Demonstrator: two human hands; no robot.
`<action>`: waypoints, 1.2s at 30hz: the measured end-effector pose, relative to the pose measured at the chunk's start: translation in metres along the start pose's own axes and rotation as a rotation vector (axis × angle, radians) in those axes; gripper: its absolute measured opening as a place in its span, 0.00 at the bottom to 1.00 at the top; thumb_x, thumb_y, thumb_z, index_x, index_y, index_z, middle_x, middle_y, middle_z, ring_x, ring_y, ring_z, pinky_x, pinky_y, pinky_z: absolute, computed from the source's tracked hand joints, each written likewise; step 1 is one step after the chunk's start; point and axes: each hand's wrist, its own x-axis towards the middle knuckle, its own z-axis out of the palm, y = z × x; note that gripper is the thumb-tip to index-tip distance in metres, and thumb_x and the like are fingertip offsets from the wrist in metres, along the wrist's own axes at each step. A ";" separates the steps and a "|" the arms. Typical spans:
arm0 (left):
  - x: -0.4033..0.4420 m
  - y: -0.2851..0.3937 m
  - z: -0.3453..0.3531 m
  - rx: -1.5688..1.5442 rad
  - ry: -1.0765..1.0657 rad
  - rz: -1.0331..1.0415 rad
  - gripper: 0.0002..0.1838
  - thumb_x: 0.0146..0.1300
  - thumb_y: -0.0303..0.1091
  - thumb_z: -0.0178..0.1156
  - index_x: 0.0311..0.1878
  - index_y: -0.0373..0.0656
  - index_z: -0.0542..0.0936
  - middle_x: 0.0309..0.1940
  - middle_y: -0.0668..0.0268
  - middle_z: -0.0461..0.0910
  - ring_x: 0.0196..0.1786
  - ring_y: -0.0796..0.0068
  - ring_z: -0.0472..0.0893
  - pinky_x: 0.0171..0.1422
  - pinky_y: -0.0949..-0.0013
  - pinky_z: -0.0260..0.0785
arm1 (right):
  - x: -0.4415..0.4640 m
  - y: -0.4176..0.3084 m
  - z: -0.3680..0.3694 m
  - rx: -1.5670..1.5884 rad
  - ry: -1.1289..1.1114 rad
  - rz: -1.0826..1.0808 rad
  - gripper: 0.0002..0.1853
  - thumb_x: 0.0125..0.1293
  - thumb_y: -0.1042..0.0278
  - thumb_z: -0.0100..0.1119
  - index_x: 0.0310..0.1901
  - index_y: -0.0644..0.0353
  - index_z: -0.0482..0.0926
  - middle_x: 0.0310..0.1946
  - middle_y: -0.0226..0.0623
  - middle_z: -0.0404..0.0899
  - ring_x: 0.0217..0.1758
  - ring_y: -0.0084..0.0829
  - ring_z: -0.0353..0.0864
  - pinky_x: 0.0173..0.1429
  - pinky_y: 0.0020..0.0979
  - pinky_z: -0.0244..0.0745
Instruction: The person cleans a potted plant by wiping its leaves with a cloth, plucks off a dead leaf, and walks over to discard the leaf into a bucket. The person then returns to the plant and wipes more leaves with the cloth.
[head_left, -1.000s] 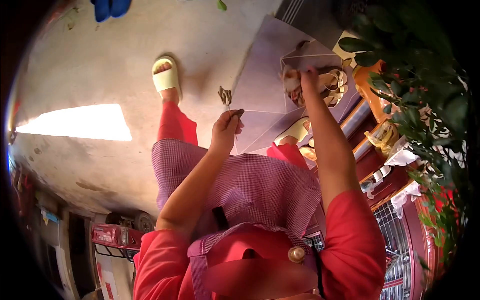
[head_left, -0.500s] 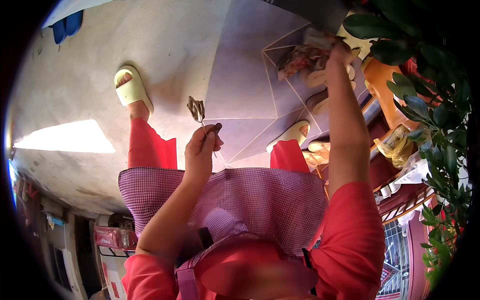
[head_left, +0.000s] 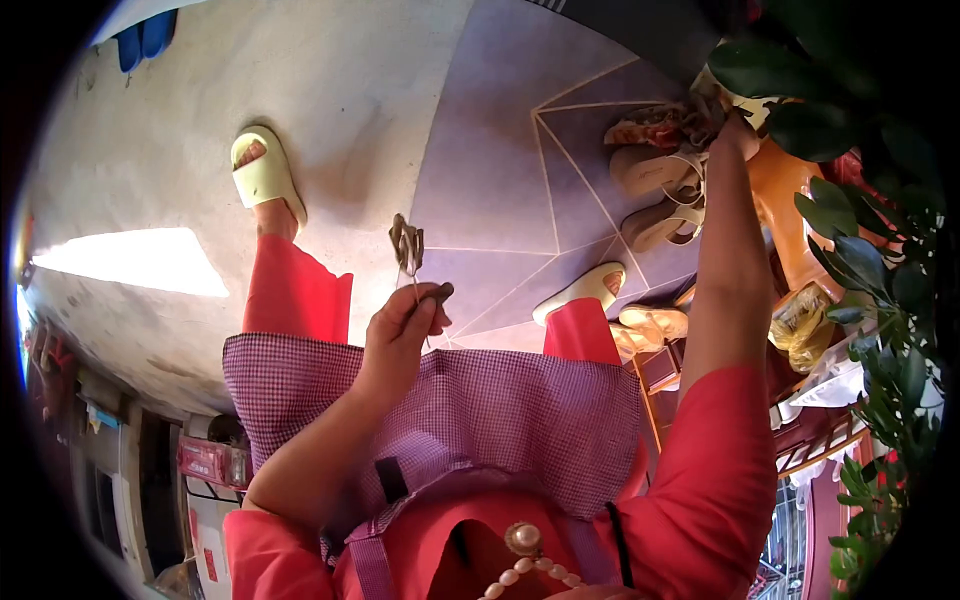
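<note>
Near the shoes on the right, the right hand (head_left: 738, 137) had gone farther from the left hand (head_left: 402, 335) within the last second, and a patterned bundle (head_left: 652, 132) had shifted outward with it. That seemed to leave the work in two places, well apart. The left hand pinched the stem of a looped thing (head_left: 408, 245), which stood up beyond the apron (head_left: 500, 400); how the right fingers met the bundle could not be told. Sandals (head_left: 650, 170) lay just beside the bundle, an orange thing (head_left: 785, 210) stood near the right forearm, and leaves (head_left: 765, 66) crowded that hand.
</note>
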 end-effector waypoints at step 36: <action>-0.471 0.283 -0.428 -1.188 0.589 0.963 0.08 0.70 0.35 0.50 0.40 0.42 0.73 0.35 0.71 0.75 0.39 0.82 0.73 0.47 0.76 0.67 | -0.864 -0.688 -0.436 0.344 -1.894 -1.498 0.33 0.62 0.80 0.51 0.68 0.58 0.55 0.59 0.43 0.73 0.59 0.26 0.74 0.59 0.24 0.66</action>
